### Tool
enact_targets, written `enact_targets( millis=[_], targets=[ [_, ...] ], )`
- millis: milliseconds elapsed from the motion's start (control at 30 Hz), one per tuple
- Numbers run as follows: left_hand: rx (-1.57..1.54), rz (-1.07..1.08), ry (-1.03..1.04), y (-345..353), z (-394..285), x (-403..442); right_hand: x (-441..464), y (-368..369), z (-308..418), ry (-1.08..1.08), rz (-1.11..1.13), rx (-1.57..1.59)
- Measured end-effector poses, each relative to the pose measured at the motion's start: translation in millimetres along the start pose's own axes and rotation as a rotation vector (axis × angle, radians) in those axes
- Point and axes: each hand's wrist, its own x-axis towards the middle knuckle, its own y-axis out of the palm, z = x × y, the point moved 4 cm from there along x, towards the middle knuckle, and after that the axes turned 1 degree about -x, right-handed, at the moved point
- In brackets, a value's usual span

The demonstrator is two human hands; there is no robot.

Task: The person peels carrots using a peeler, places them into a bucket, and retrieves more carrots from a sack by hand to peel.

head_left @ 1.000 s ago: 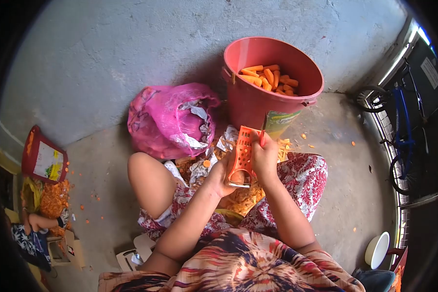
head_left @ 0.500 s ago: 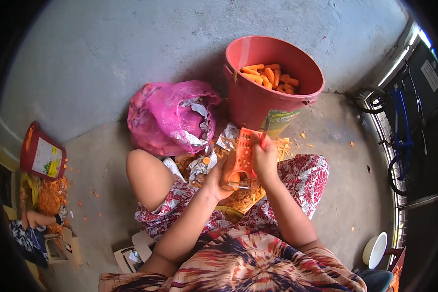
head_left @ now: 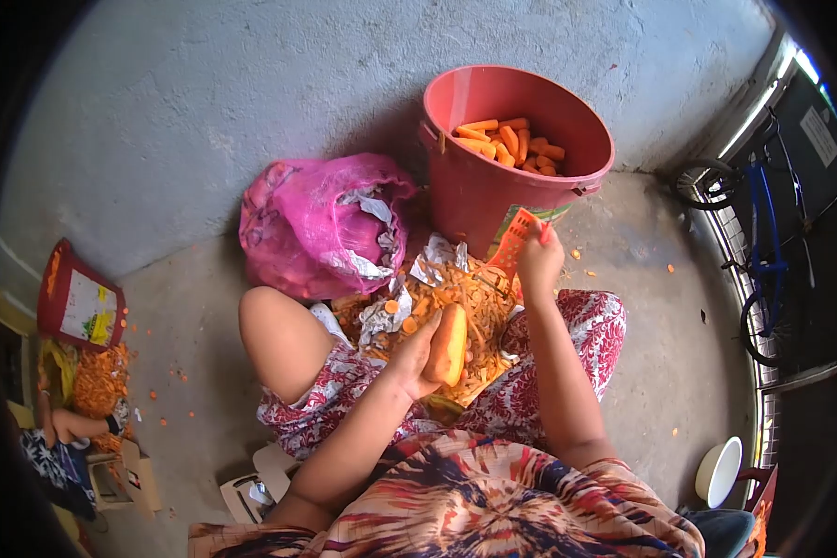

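Observation:
My left hand (head_left: 411, 363) is closed around a thick, peeled-looking carrot (head_left: 451, 346), tilted upright above my lap. Off to its right, my right hand (head_left: 539, 265) grips an orange plastic peeler (head_left: 511, 246) with a slotted, grater-like face. Peeler and carrot are apart. Below both hands spreads a heap of carrot peelings (head_left: 479, 316), with crumpled paper (head_left: 381, 321) and cut carrot ends among it. Just beyond the peeler stands a big red bucket (head_left: 465, 205), partly filled with peeled carrots (head_left: 521, 144).
A pink plastic bag (head_left: 316, 223) of unpeeled produce leans near the wall. At far left, another person's leg (head_left: 79, 423) shows beside a tipped-looking red bucket (head_left: 84, 298) and shredded peelings (head_left: 102, 381). A blue bicycle (head_left: 763, 251) and white basin (head_left: 719, 472) are at right.
My right hand has drawn the peeler off the carrot, up and to the right. My left hand still holds the carrot, now turned more upright and fully showing.

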Motion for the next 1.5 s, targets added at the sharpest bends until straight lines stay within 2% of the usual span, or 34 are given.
enact_targets(
  millis=[67,100,200,267,300,400,533,600,733,767,867,900,933,967,1000,1033,1067,1133,1233,1333,1467,1500],
  targets=[
    [-0.040,-0.002,0.018,3,-4,-2,-3,-2,12,0.098,0.066,0.211],
    [-0.055,-0.009,0.026,2,-7,0,-13,-1,26,0.087,0.159,0.183],
    [-0.118,0.052,0.040,1,-12,7,-51,2,56,0.285,0.386,0.399],
    [-0.164,0.077,0.055,11,-15,9,-67,7,54,0.247,0.451,0.283],
    [-0.231,-0.028,0.076,6,-14,14,-71,8,56,0.226,0.442,0.268],
    [-0.225,0.082,0.083,-2,-11,19,-75,9,57,0.178,0.427,0.295],
    [-0.197,0.019,0.087,-2,-8,20,-78,3,64,0.090,0.401,0.181],
    [-0.140,-0.027,0.086,-1,-8,19,-73,6,60,0.135,0.396,0.180],
    [-0.012,0.039,0.139,-6,-24,20,-60,32,30,0.239,0.440,0.219],
    [0.026,0.016,0.154,-5,-28,20,-62,41,25,0.243,0.428,0.341],
    [0.110,-0.035,0.130,3,-35,13,-55,40,44,0.183,0.434,0.197],
    [0.149,-0.038,0.094,-2,-34,11,-51,45,34,0.148,0.369,0.174],
    [0.188,-0.038,0.058,-5,-33,10,-37,56,-1,0.112,0.244,0.304],
    [0.188,-0.072,-0.030,5,-21,-3,-18,41,-6,0.272,0.114,0.131],
    [0.163,0.058,-0.090,-5,-8,-5,2,36,-32,0.279,0.059,0.121],
    [0.148,0.010,-0.028,-3,-3,-13,11,21,-30,0.236,-0.007,0.095],
    [0.135,-0.037,0.035,0,-2,-19,21,17,-42,0.213,0.017,0.023],
    [0.083,-0.074,-0.018,-21,-6,-17,20,9,-34,0.334,0.138,0.269],
    [-0.003,-0.084,-0.023,-25,-13,-9,-3,11,-13,0.358,0.207,0.412],
    [-0.228,0.198,-0.059,-27,-11,6,-38,15,19,0.297,0.284,0.434],
    [-0.100,0.158,0.007,-13,-15,9,-76,18,57,0.330,0.389,0.436],
    [-0.118,0.002,0.056,-3,-16,6,-78,17,60,0.273,0.380,0.359]
  ],
)
